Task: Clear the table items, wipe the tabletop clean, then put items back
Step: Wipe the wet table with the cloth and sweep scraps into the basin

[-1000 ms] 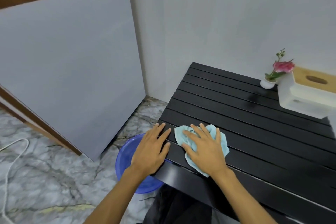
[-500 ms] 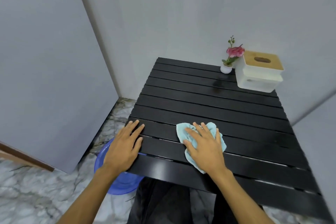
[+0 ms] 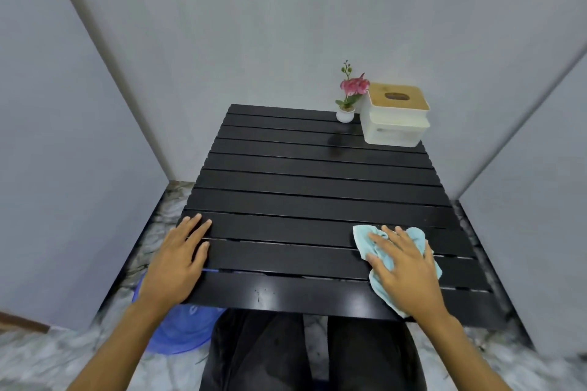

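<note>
Pressing flat, the right hand (image 3: 409,267) is lying palm-down with fingers spread on the cloth (image 3: 386,259), pinning it to the table (image 3: 286,200) rather than gripping it; the cloth is bunching out from under the palm on every side. It is sitting near the front right corner of the table, across the two front slats.

Left hand (image 3: 176,259) is resting open and flat on the front left corner, holding nothing; judged to be bracing the table.

Flower pot (image 3: 345,114) and tissue box (image 3: 395,117) are standing at the back right corner, just beside each other; whether they are touching cannot be told. A dull patch is showing on the slats in front of the pot, possibly damp, possibly a reflection. Small pale specks are showing on the front edge strip.

Blue basin (image 3: 178,332) is sitting on the floor under the front left corner.

Judgement on progress: wiping is under way along the front slats. Pot and box are occupying the table; whether they are not yet cleared or already returned cannot be told from this view. Back slats and that corner may be left to wipe.
</note>
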